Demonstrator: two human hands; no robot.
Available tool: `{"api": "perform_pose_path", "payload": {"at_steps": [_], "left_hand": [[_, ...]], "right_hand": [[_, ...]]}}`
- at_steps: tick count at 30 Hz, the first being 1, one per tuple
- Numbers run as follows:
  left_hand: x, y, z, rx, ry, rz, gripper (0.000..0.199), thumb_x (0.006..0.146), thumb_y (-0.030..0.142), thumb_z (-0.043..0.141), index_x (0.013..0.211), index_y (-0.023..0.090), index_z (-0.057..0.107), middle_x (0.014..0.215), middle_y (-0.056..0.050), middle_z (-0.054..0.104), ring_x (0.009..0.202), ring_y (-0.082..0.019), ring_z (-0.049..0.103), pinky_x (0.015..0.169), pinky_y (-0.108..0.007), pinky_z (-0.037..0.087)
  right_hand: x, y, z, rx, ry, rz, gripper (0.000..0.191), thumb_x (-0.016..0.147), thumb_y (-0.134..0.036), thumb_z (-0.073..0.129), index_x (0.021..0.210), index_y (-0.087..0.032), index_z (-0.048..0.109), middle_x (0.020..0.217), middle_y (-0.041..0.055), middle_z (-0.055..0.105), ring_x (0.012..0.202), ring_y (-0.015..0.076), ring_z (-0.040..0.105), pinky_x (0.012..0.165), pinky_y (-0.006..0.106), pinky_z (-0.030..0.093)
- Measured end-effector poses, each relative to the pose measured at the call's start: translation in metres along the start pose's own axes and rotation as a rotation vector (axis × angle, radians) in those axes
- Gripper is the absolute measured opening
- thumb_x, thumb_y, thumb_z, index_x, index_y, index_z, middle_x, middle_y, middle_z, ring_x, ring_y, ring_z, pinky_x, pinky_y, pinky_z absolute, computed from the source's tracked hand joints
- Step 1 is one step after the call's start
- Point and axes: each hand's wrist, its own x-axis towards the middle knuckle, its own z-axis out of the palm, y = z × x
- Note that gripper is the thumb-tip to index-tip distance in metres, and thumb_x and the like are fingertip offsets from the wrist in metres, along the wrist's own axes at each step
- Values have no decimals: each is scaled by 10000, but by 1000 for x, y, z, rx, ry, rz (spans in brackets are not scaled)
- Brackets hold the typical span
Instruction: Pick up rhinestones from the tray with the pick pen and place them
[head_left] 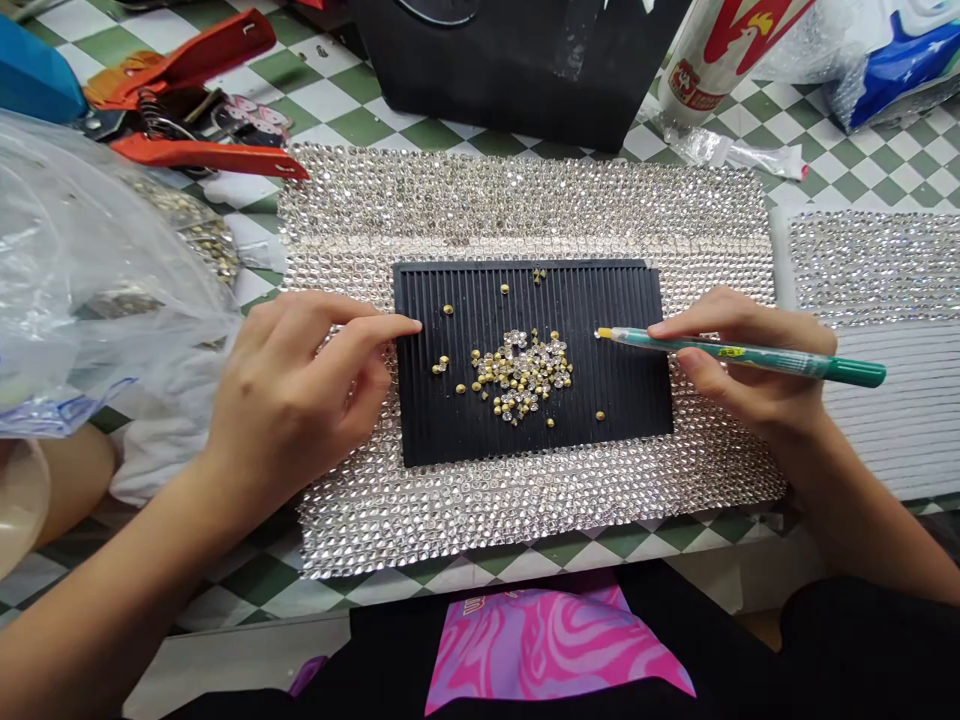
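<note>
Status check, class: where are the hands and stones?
Left hand, fingers at edge of black ridged tray. Right hand holding green pick-up pencil over tray. Rhinestones piled mid-tray. Plastic bag beside left hand.

At the center of the frame, a matt black ribbed rubber mat carries glossy faceted rhinestones with gold metal backs, atop a glittering crystal mesh sheet. At right lies a smooth, glossy green plastic pen; at left, a thin clear plastic bag.

view: head-worn | facing: forward, down | range: close above ridged black mat
</note>
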Motion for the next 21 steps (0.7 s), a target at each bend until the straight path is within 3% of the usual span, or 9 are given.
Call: {"api": "perform_pose_path", "payload": {"at_steps": [7,15,21], "left_hand": [[0,1,0,13,10,14,301,891,67,533,1146,207,607,998,-54,620,939,-212,585,879,-343,482],[0,0,0,4,11,8,284,896,64,527,1135,190,613,1001,-50,610,940,-199,572,882,-328,469],[1,0,0,6,13,17,275,901,67,524,1136,177,616,1001,-51,608,934,-198,568,875,-328,466]], "right_hand": [[1,-2,1,-26,-22,0,252,864,-198,676,1047,-365,723,842,-36,733,717,168,634,659,362,481],[1,-1,1,-32,-16,-1,259,854,-169,689,1049,-333,734,840,-34,726,713,143,623,652,333,466],[2,-5,-3,88,94,102,234,871,-170,670,1019,-328,759,910,-23,748,811,164,676,709,347,507]]}}
